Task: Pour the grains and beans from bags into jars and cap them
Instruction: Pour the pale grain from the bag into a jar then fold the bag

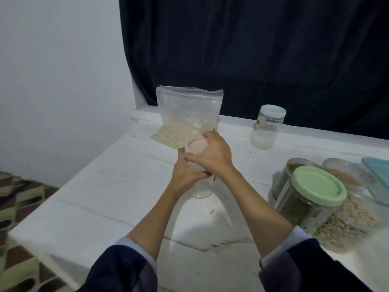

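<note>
Clear plastic jar (pixel 201 189) with pale pink round lid (pixel 197 146), standing mid-way on the white table (pixel 88 199), just before a zip-seal clear bag of pale grain (pixel 185 121). Left hand (pixel 185 171) grips the jar body; right hand (pixel 212 153) curls round the lid. Judgement: hold the jar steady, seat the lid level, then turn it squarely.

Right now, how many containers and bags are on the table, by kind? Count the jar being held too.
Zip bags: 1, the grain bag standing behind the hands.
Round jars: 5, namely the pink-lidded jar in both hands, the white-capped jar, the green-lidded jar, and two lidless jars.
Blue-lidded boxes: 1, cut off at the edge.
Total: 7
</note>
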Motion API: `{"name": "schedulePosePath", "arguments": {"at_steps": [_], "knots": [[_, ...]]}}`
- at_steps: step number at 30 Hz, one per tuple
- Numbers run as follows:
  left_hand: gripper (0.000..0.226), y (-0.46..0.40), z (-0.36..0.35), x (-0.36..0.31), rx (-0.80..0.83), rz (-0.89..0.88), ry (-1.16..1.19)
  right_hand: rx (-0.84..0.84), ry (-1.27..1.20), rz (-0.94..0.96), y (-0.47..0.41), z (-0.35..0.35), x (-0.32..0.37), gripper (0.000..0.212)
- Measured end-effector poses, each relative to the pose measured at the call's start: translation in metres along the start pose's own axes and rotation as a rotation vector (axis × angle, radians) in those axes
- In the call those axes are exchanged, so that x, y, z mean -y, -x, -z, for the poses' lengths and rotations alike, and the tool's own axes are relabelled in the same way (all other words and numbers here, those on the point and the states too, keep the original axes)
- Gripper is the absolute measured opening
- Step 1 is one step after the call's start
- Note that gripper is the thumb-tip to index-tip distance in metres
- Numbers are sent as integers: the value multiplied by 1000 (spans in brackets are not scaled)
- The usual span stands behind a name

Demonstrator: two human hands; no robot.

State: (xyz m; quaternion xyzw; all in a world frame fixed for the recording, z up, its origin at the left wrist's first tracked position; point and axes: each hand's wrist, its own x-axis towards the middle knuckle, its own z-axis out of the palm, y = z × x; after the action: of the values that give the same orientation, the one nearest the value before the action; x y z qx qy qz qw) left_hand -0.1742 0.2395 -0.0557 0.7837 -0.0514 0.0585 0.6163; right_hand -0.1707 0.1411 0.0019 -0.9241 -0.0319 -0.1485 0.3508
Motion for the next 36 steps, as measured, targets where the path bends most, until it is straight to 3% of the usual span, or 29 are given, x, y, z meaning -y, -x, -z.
{"name": "schedulePosePath", "arguments": {"at_steps": [3, 5, 8, 11, 13, 16, 17, 20, 24, 25, 28, 30, 33, 36], "knots": [[100, -3, 10, 4, 87, 0, 15, 168, -69, 99, -4, 16, -9, 85], [104, -3, 9, 5, 104, -2, 39, 147, -203, 97, -1, 15, -15, 94], [103, -4, 6, 9, 95, 4, 123, 54, -725, -100, 12, 0, -28, 100], [107, -5, 9, 14, 107, -12, 144, 26, -1249, -240, 16, -9, -44, 73], [103, -6, 9, 15, 125, -20, 144, 7, -1397, -283, 14, -12, -50, 75], [98, -7, 10, 15, 141, -12, 147, 65, -1388, -233, 12, -12, -53, 98], [97, -7, 10, 17, 145, -7, 149, 71, -1362, -215, 12, -14, -54, 92], [97, -7, 11, 16, 146, -8, 148, 45, -1377, -220, 14, -15, -54, 49], [91, -8, 11, 16, 140, -22, 134, 155, -1336, -141, 12, -13, -56, 75], [91, -8, 11, 16, 142, -20, 136, 148, -1314, -139, 12, -13, -56, 74], [92, -8, 12, 15, 147, -32, 133, 79, -1340, -206, 12, -12, -51, 39], [93, -8, 11, 16, 152, -34, 134, 88, -1312, -224, 11, -11, -51, 41], [96, -8, 12, 16, 157, -36, 124, 77, -1006, -220, 8, 1, -39, 37], [101, -9, 13, 17, 170, -35, 134, -87, -686, -137, -3, 17, -16, 32]]}}
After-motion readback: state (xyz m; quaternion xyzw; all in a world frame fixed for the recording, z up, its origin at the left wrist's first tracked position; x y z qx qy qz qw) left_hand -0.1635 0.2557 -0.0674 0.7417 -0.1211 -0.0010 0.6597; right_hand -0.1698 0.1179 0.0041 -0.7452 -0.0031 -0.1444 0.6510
